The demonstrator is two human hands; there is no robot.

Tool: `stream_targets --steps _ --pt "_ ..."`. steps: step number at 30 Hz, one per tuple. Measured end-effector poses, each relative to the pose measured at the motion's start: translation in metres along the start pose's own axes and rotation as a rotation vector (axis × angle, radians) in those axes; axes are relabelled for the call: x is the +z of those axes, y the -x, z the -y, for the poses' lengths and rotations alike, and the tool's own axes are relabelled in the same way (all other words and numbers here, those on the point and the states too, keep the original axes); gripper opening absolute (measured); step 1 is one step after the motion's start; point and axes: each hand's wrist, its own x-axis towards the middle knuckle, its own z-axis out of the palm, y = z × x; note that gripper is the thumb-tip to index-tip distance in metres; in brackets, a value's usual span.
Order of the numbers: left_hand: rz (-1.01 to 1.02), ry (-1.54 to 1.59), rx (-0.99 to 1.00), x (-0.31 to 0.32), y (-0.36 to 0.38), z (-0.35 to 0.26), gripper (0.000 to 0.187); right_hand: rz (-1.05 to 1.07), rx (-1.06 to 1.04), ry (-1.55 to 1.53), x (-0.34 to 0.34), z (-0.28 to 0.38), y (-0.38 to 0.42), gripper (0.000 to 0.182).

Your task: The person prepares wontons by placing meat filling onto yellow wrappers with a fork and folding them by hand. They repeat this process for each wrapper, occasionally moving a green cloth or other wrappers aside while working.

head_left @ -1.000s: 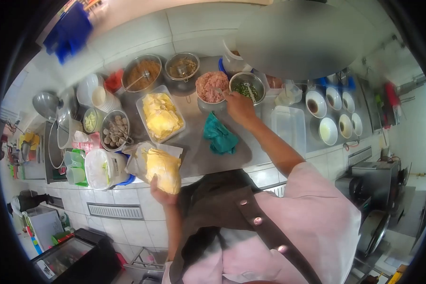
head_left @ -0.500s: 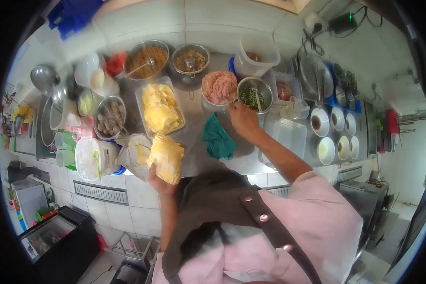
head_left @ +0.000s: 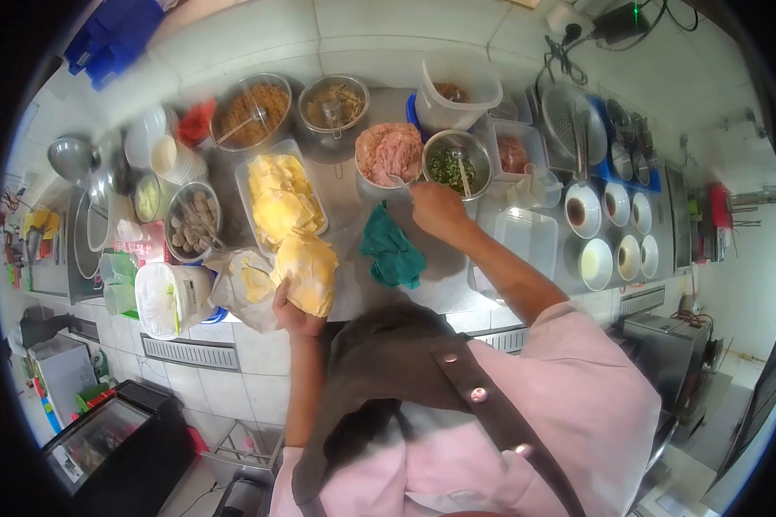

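Note:
My left hand (head_left: 297, 314) is closed around the lower side of a stack of thin yellow dough wrappers (head_left: 309, 269), at the counter's front edge. More wrappers (head_left: 278, 196) fill a clear rectangular tray just beyond it. My right hand (head_left: 441, 211) is closed at the near rim of a bowl heaped with pink minced meat (head_left: 388, 152). From its fingers a thin metal utensil (head_left: 397, 180) points toward the meat; its full shape is hidden. Beside that hand stands a steel bowl of chopped green onions (head_left: 447, 169) with a spoon in it. A crumpled teal cloth (head_left: 391, 250) lies between my hands.
Steel bowls of brown filling (head_left: 265, 96) and another mixture (head_left: 350, 93) stand at the back. On the left are a bowl of meatballs (head_left: 193, 221) and a white tub (head_left: 165, 303). Right of my forearm sit a clear container (head_left: 526, 237) and several sauce bowls (head_left: 595, 263).
My right hand has shifted slightly left, closer to the minced meat, and the metal utensil now shows at its fingertips. The wrapper stack in my left hand is tilted flatter. The view has shifted slightly.

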Motion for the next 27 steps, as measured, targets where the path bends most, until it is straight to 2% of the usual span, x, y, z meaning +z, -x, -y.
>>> stream_targets --steps 2,3,5,6,8,11,12,14,17,18,20,21,23,24,27 --pt "0.008 0.011 -0.018 0.003 -0.002 0.001 0.058 -0.049 0.083 -0.225 0.012 -0.015 -0.007 0.025" --pt "0.016 0.02 -0.036 0.005 -0.003 0.001 0.058 -0.049 0.086 -0.224 0.017 -0.024 -0.012 0.025" --pt "0.0 -0.002 -0.042 0.008 -0.006 0.003 0.058 0.203 0.355 -0.906 0.021 -0.043 -0.016 0.033" --pt "-0.015 -0.024 -0.042 0.009 -0.008 0.004 0.057 0.201 0.357 -0.904 0.018 -0.048 -0.013 0.033" --pt "-0.012 -0.031 -0.041 0.005 -0.012 0.005 0.057 0.399 0.616 -1.472 0.013 -0.056 -0.006 0.042" --pt "-0.027 -0.029 -0.047 0.005 -0.018 0.006 0.058 0.374 0.587 -1.64 0.002 -0.049 0.007 0.033" --pt "-0.041 -0.021 -0.053 0.005 -0.02 0.007 0.058 0.374 0.589 -1.639 0.001 -0.044 0.01 0.033" --pt "-0.027 -0.04 -0.073 0.006 -0.024 0.007 0.059 0.139 0.504 -1.623 -0.001 -0.032 0.012 0.03" --pt "-0.006 -0.058 -0.088 0.004 -0.03 0.008 0.062 0.129 0.419 -1.531 -0.005 -0.025 0.013 0.027" --pt "0.006 -0.057 -0.096 0.004 -0.031 0.008 0.063 0.141 0.411 -1.533 -0.01 -0.018 0.013 0.027" --pt "-0.001 -0.067 -0.095 0.009 -0.032 0.008 0.064 0.257 0.226 -1.466 -0.026 -0.003 0.017 0.028" --pt "-0.003 -0.077 -0.105 0.014 -0.032 0.009 0.064 0.262 0.22 -1.467 -0.03 0.005 0.018 0.028" --pt "0.052 -0.075 -0.115 0.033 -0.03 0.013 0.065 0.291 0.047 -1.387 -0.033 0.025 0.019 0.028" --pt "0.107 -0.071 -0.13 0.041 -0.028 0.015 0.066 0.295 0.044 -1.386 -0.03 0.032 0.019 0.028" --pt "0.088 -0.06 -0.108 0.05 -0.022 0.018 0.065 0.34 0.006 -1.365 -0.021 0.049 0.018 0.028"
